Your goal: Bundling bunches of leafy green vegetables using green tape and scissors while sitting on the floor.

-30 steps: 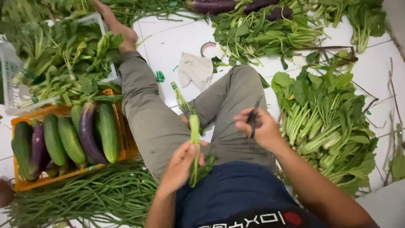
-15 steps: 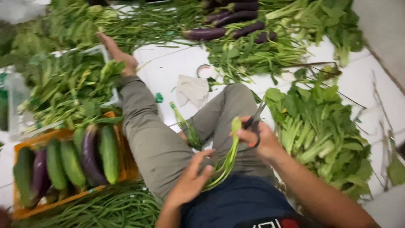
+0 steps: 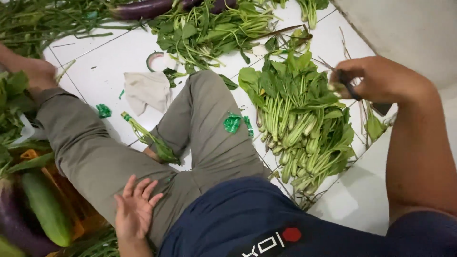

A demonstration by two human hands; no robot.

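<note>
Right hand (image 3: 381, 78) at the pile's right edge near the white wall, grip closed on dark-handled scissors (image 3: 350, 88), heap of leafy green stalks (image 3: 300, 119) just left below, left hand (image 3: 134, 209) open, empty on grey trouser thigh (image 3: 90, 157), bare white tiled floor (image 3: 95, 71) between the legs and beyond the knees.

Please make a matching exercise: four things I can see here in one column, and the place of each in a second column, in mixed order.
Things
1. dark metal scissors
2. crumpled white cloth
3. long purple eggplant
4. big green cucumber

Places
A. in the orange crate, lower left
B. in the right hand, above the leafy greens pile
C. at the top edge, among green stems
D. on the white floor tiles beside the knee

Pairs: 1-B, 2-D, 3-C, 4-A
</note>
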